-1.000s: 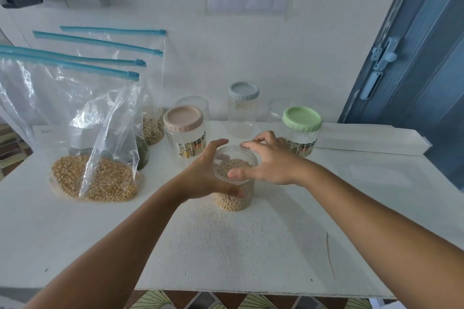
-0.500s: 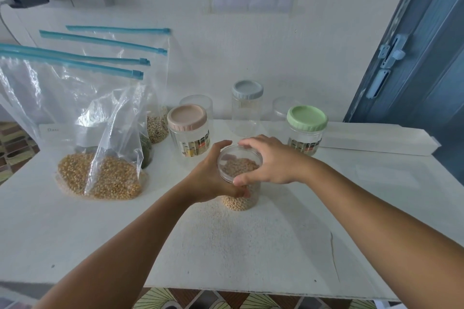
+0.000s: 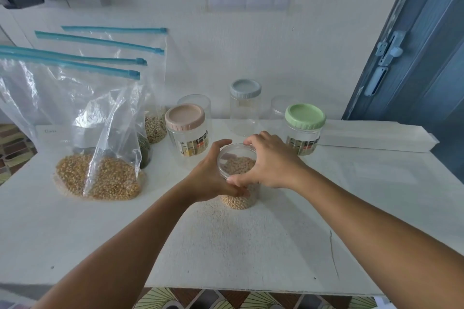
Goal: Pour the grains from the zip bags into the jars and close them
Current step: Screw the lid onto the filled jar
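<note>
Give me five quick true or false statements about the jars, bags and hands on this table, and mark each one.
1. The left hand grips the grain jar. True.
2. The right hand holds a clear lid on that jar. True.
3. The green-lidded jar lies on its side. False: it stands upright.
4. The front zip bag is empty. False: it holds yellow grains.
5. The blue-lidded jar is full of grains. False: it looks empty.
</note>
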Demonstrator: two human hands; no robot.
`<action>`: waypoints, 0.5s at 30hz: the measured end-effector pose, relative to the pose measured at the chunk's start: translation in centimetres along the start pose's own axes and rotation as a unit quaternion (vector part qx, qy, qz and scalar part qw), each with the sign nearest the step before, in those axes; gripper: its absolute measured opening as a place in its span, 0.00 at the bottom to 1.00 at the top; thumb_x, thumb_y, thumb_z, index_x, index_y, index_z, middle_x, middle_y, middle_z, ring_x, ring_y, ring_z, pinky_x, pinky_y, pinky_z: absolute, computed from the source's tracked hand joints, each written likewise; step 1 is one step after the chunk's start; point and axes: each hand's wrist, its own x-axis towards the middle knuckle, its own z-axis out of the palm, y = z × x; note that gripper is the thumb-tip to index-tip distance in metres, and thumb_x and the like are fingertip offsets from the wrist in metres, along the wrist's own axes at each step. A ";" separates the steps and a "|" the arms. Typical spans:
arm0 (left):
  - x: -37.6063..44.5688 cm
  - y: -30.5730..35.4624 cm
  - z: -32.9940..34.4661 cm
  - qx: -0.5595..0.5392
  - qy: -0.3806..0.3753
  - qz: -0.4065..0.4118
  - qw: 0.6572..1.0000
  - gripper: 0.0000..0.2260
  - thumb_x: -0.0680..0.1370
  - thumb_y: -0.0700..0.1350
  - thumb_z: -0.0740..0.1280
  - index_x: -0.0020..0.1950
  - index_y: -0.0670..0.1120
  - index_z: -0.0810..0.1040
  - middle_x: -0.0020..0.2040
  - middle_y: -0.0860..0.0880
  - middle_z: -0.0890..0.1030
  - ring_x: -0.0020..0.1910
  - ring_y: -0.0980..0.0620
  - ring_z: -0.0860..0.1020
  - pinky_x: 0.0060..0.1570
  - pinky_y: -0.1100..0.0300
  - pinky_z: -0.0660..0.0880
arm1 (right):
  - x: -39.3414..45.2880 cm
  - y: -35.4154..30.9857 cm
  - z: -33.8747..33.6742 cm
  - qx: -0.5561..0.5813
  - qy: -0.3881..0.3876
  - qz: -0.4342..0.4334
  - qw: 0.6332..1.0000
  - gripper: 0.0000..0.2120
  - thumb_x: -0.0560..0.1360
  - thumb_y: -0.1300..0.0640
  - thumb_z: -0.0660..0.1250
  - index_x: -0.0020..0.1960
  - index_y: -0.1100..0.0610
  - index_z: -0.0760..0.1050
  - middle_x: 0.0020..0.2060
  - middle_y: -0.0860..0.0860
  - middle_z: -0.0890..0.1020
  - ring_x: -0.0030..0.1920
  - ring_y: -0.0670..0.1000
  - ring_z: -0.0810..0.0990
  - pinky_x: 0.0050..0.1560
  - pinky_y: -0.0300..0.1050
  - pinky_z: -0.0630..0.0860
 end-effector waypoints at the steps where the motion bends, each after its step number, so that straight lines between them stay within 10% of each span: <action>1: 0.0 0.0 0.0 0.000 -0.003 0.000 1.000 0.56 0.58 0.53 0.88 0.77 0.61 0.57 0.65 0.57 0.77 0.65 0.59 0.76 0.66 0.56 0.75 | -0.1 0.0 0.2 -0.001 0.011 0.002 1.000 0.53 0.61 0.23 0.74 0.77 0.50 0.65 0.69 0.46 0.70 0.70 0.50 0.68 0.69 0.55 0.70; 6: 0.0 0.2 0.4 -0.001 0.008 0.000 1.000 0.56 0.54 0.60 0.86 0.75 0.61 0.59 0.64 0.58 0.77 0.63 0.56 0.78 0.66 0.49 0.78 | -0.1 1.1 -0.7 0.025 -0.048 -0.003 0.999 0.55 0.63 0.24 0.75 0.81 0.47 0.61 0.71 0.46 0.68 0.72 0.51 0.65 0.70 0.53 0.69; 15: -0.2 0.0 1.6 -0.008 0.063 0.020 0.998 0.51 0.56 0.56 0.88 0.72 0.60 0.62 0.62 0.59 0.77 0.62 0.62 0.78 0.63 0.57 0.78 | -1.0 0.8 1.8 0.053 0.065 0.035 0.996 0.52 0.62 0.24 0.74 0.79 0.47 0.65 0.64 0.45 0.70 0.68 0.49 0.70 0.63 0.49 0.74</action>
